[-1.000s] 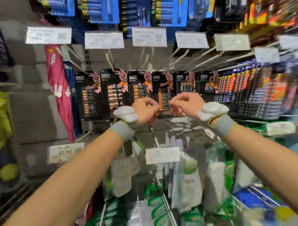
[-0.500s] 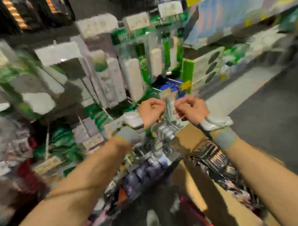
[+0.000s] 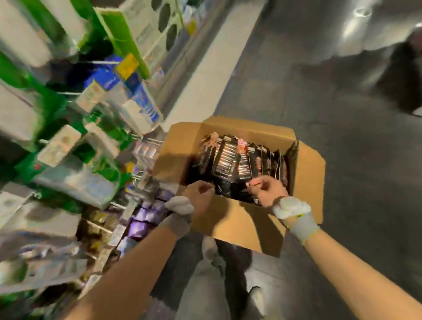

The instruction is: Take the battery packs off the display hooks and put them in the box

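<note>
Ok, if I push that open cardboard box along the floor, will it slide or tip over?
It would probably slide: the box is broad-based and sits flat on the smooth floor. It is likely heavy for its size, since battery packs fill much of it, so push low. The open flaps look thin and would likely bend if pushed.

Grey wristbands [image 3: 303,228] — lime-edged, topped with white pods [image 3: 290,205] — bare forearms, pale grey trousers [image 3: 205,294].

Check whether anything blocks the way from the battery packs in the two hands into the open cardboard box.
Nothing visible does. The left hand and right hand hold the black battery packs right over the brown cardboard box, whose flaps lie open; other packs stand further in.
</note>
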`<state>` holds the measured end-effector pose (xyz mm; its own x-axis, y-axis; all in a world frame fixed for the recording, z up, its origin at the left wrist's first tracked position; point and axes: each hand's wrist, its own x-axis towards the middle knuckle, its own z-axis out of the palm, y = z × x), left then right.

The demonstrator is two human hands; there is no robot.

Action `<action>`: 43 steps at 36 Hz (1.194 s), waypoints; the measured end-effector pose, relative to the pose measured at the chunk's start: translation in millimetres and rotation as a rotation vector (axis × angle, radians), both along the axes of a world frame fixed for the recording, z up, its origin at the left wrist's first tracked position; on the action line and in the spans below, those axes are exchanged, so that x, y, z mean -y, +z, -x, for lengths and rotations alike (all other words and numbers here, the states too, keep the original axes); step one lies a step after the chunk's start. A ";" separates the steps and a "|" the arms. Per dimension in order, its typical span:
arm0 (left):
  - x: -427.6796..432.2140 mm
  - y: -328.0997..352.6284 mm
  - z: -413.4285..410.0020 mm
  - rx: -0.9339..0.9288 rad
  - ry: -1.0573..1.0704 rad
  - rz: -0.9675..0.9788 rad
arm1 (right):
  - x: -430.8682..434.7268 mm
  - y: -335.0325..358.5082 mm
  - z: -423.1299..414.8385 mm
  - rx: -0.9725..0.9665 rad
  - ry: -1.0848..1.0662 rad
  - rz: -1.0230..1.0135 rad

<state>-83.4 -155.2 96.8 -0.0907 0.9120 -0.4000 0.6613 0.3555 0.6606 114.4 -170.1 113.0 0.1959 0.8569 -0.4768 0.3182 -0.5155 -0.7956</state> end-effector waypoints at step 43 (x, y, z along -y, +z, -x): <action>-168.5 -143.5 -184.5 0.152 -0.096 0.424 | -69.5 -140.5 -176.2 -0.242 -0.548 0.372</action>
